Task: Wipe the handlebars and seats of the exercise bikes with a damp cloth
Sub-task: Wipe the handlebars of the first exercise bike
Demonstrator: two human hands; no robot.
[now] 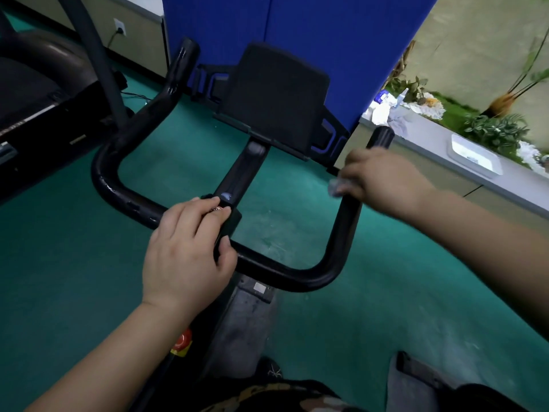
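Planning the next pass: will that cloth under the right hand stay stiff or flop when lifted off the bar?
Probably floppy: the cloth bunches thin under the right hand. Likely light. Being damp, it may cling to the handlebar.

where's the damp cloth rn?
Head view, right side: the pale crumpled damp cloth is gripped in the right hand against the right arm of the black tubular handlebar, just below its end grip.

We saw the left hand gripping the centre of the black handlebar, the right hand blurred, pressing a pale cloth on its right arm, a dark console above, green floor beneath.
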